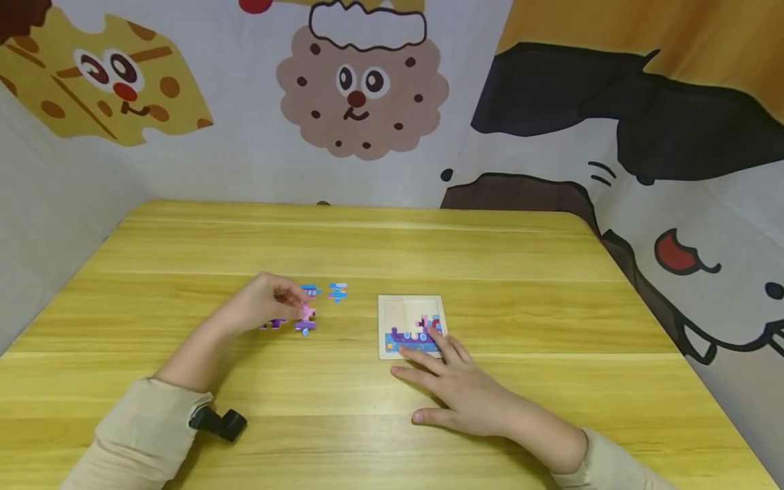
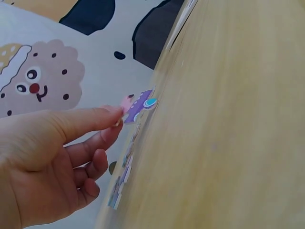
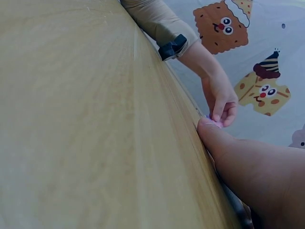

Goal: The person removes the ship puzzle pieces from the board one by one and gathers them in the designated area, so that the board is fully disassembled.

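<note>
Between thumb and index finger my left hand (image 1: 269,303) pinches a pink and purple jigsaw piece (image 2: 138,106), held up off the table in the left wrist view. Under and beyond that hand lie loose jigsaw pieces: a dark purple one (image 1: 273,323), and two blue ones, the farther right being a blue piece (image 1: 338,292). My right hand (image 1: 462,391) is spread with straight fingers, its fingertips on the lower right of a puzzle tray (image 1: 392,309). In the tray, joined blue and purple pieces (image 1: 409,338) fill the bottom and right side; bare wood shows above them.
The wooden table (image 1: 343,415) reaches back to a cartoon-printed cloth (image 1: 245,170) hanging behind it and at both sides. A black strap device (image 1: 219,422) sits on the left sleeve cuff.
</note>
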`<action>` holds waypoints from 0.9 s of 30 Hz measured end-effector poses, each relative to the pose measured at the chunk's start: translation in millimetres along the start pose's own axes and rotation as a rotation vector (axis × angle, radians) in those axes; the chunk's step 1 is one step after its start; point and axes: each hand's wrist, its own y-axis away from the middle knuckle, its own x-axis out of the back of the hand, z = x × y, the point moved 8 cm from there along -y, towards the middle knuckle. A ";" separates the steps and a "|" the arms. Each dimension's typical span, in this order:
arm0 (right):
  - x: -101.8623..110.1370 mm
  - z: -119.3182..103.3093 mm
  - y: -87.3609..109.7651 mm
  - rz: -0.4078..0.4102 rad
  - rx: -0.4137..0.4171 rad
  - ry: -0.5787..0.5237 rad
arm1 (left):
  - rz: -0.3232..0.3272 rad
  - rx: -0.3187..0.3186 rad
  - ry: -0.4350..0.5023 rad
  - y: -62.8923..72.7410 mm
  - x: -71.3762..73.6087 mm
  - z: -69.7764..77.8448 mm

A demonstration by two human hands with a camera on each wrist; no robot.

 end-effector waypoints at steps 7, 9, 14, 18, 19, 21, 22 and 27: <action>-0.3 0.3 0.1 -0.001 0.001 0.009 | 0.025 -0.010 -0.047 0.0 2.6 -4.6; -0.2 0.5 -0.2 -0.002 -0.002 0.009 | 0.033 -0.009 -0.063 -0.4 2.2 -5.3; 0.1 0.6 -0.6 -0.007 -0.008 0.007 | 0.047 -0.013 -0.109 -2.2 0.9 -6.9; 0.7 0.4 -1.0 -0.005 -0.008 0.006 | 0.041 -0.010 -0.135 -2.9 0.0 -8.0; 0.8 0.3 -1.0 -0.005 -0.009 0.006 | 0.040 -0.009 -0.140 -3.2 -0.3 -8.4; 1.0 0.2 -1.1 -0.006 -0.009 0.006 | 0.038 -0.004 -0.156 -3.3 -0.7 -8.8; 1.2 0.1 -1.1 -0.007 -0.009 0.006 | 0.038 -0.001 -0.164 -3.3 -0.9 -9.0; 1.5 -0.3 -0.6 -0.008 -0.011 0.002 | 0.024 -0.019 -0.194 -3.0 -2.6 -6.1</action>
